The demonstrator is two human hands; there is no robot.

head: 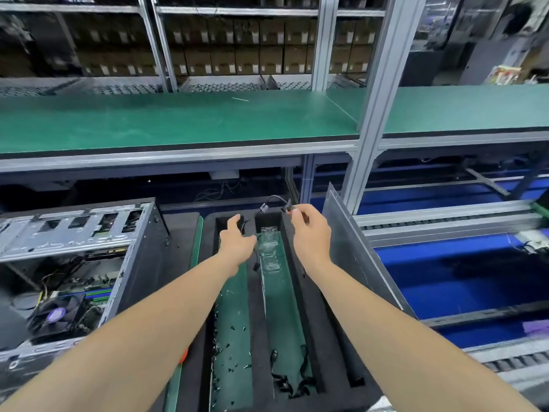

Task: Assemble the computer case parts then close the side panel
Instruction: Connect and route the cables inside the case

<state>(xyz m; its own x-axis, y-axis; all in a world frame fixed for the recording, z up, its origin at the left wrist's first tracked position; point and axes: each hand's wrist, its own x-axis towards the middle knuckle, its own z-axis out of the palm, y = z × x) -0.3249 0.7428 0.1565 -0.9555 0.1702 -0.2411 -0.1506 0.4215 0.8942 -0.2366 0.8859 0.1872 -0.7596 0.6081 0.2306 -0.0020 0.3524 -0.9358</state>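
Right grip (310, 233): pinching cable (263, 207) end
Left grip (237, 243): at cable, hold unclear
Case (68, 230): left of foam tray (255, 316)
Side panel (353, 251): leans at tray's right

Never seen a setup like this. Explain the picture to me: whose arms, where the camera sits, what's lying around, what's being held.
No machine here: these are a person's two bare arms, seen by one camera worn on the head, looking forward and down. The right hand pinches one end of a black cable between its fingers. The cable runs down past the left hand; whether that hand grips it is unclear. Below lies a black foam tray with long slots: small black parts, perhaps screws, in the left slot, clear plastic packs in the right one. To the left stands an open computer case, its inner parts showing. To the right a grey metal panel, probably the case's side, leans tilted. Behind runs a green shelf.
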